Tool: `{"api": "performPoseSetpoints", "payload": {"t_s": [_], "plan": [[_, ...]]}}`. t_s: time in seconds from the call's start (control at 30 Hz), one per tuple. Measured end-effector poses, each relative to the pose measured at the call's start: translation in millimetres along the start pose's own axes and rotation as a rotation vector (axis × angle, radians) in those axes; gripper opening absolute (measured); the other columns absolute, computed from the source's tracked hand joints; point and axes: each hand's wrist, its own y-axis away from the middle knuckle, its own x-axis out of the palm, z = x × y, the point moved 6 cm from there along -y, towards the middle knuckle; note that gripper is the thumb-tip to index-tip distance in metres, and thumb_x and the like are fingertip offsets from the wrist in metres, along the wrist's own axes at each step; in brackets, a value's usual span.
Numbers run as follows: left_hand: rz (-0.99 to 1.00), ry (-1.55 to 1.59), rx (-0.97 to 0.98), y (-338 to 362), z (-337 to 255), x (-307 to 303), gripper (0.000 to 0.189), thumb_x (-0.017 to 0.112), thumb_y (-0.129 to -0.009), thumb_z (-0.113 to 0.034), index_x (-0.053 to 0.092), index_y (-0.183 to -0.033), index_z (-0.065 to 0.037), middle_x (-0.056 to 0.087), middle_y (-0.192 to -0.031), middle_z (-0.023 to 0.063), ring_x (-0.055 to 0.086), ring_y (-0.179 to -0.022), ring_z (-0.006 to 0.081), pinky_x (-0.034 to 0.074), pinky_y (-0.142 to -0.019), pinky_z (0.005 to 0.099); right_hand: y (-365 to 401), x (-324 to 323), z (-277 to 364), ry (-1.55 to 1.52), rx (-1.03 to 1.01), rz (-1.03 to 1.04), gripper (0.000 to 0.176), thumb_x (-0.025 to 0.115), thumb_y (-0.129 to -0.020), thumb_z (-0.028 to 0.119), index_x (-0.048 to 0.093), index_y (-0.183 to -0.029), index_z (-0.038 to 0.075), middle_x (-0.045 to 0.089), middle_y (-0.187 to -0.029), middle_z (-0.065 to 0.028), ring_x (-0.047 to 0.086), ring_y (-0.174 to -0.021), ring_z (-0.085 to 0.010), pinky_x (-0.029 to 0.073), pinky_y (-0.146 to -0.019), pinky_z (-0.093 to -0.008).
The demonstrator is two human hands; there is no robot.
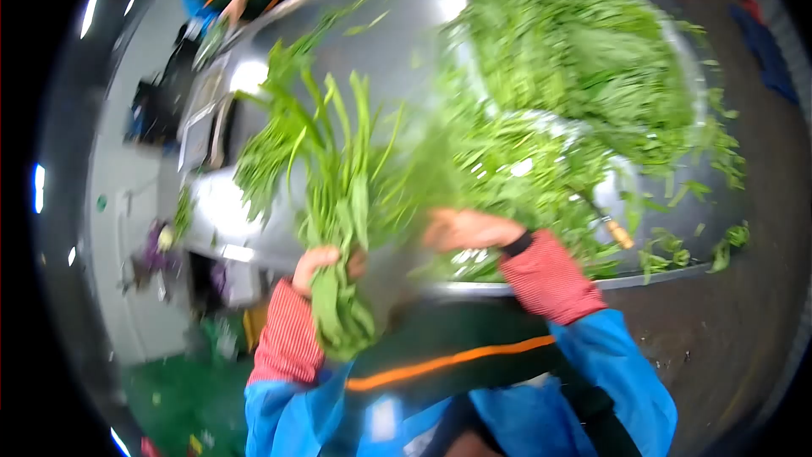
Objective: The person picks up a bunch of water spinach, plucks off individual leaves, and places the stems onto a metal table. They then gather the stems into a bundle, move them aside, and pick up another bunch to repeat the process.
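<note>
My left hand (317,269) is closed around a bunch of leafy green vegetables (338,211). Pale stems fan out upward from the fist, and broad leaves hang below it against my apron. To the right, my right hand (468,230) reaches over the near edge of the metal table, its fingers smeared by motion. A blurred green streak shows just above those fingers; I cannot tell whether they grip any of it. Close by lies a heap of loose greens (529,178). More stems and leaves (271,156) lie on the table behind my left hand.
A large pile of greens (584,59) covers the far right of the metal table (397,42). A wooden-handled tool (620,234) rests near the front right edge. At the upper left is another person's arm (241,2). A scale-like device (199,140) stands at the left.
</note>
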Motion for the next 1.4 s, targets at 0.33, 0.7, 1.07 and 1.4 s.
{"api": "performPoseSetpoints", "payload": {"t_s": [0.33,0.7,1.07,1.4], "plan": [[-0.227,-0.386,-0.223,-32,32,16,0.047,0.069,-0.077,-0.005,0.055,-0.123,-0.001,0.066,-0.104,0.0107,0.065,-0.092,0.0217,0.052,-0.084,0.0363,6,-18,-1,-0.853,-0.387,-0.106,0.075,0.074,-0.078,0.044,0.046,-0.135,0.005,0.056,-0.126,-0.008,0.051,-0.116,-0.0179,0.04,-0.1,-0.0341],[-0.067,-1.015,0.083,-64,42,62,0.058,0.073,-0.076,-0.008,0.048,-0.128,0.0,0.061,-0.115,0.0076,0.057,-0.104,0.0181,0.045,-0.094,0.0328,5,-50,34,-0.643,-0.429,-0.245,0.097,0.076,-0.07,0.053,0.037,-0.14,0.0,0.047,-0.137,-0.0166,0.044,-0.13,-0.0286,0.037,-0.108,-0.0403],[-0.34,-1.903,0.507,-42,21,92,0.078,0.076,-0.071,-0.019,0.038,-0.139,-0.013,0.058,-0.095,0.0235,0.061,-0.083,0.0405,0.052,-0.069,0.0439,20,-61,21,-0.814,-0.454,-0.383,0.086,0.073,-0.081,0.035,0.024,-0.148,0.012,0.049,-0.134,-0.0203,0.047,-0.126,-0.0381,0.037,-0.107,-0.0489],[0.21,-1.29,0.216,-73,56,64,0.105,0.083,-0.072,-0.026,0.016,-0.149,-0.002,0.051,-0.133,0.0168,0.048,-0.125,0.0239,0.035,-0.106,0.0332,25,-62,33,-0.836,-0.439,-0.339,0.094,0.075,-0.075,0.043,0.028,-0.147,0.005,0.056,-0.123,-0.0234,0.062,-0.102,-0.0308,0.05,-0.094,-0.0411]]}}
